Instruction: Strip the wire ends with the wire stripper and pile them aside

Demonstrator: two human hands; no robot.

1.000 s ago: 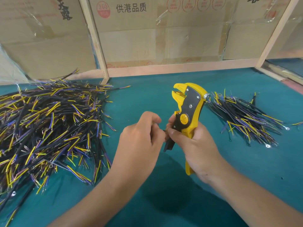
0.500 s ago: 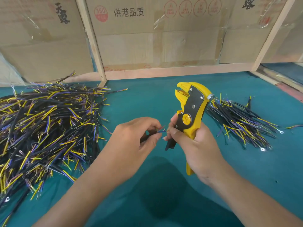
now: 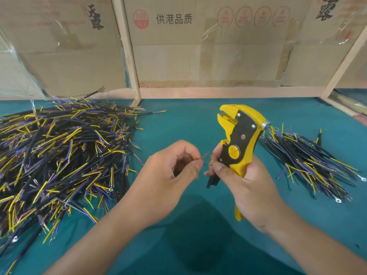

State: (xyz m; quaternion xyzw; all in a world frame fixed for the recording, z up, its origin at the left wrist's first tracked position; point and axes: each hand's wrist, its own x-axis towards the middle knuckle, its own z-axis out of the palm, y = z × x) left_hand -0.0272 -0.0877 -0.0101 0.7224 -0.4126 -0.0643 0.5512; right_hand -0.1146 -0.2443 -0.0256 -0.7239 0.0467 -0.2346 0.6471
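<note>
My right hand (image 3: 246,185) grips the yellow and black wire stripper (image 3: 239,139) upright over the middle of the green table, jaws pointing up and left. My left hand (image 3: 170,171) pinches a short wire (image 3: 200,158) between thumb and fingers; its thin coloured ends stick out toward my right thumb. Most of that wire is hidden inside my left fist. A big heap of black, yellow and purple wires (image 3: 59,155) lies at the left. A smaller pile of wires (image 3: 309,161) lies at the right, behind the stripper.
A wooden frame (image 3: 129,56) backed with taped cardboard boxes (image 3: 208,46) closes off the far edge of the green table (image 3: 188,124). Bare green surface lies between the two piles and in front of my arms.
My left hand has turned and drawn a little away from my right, so the wire's coloured ends now show between the two hands. The stripper stays upright in my right hand.
</note>
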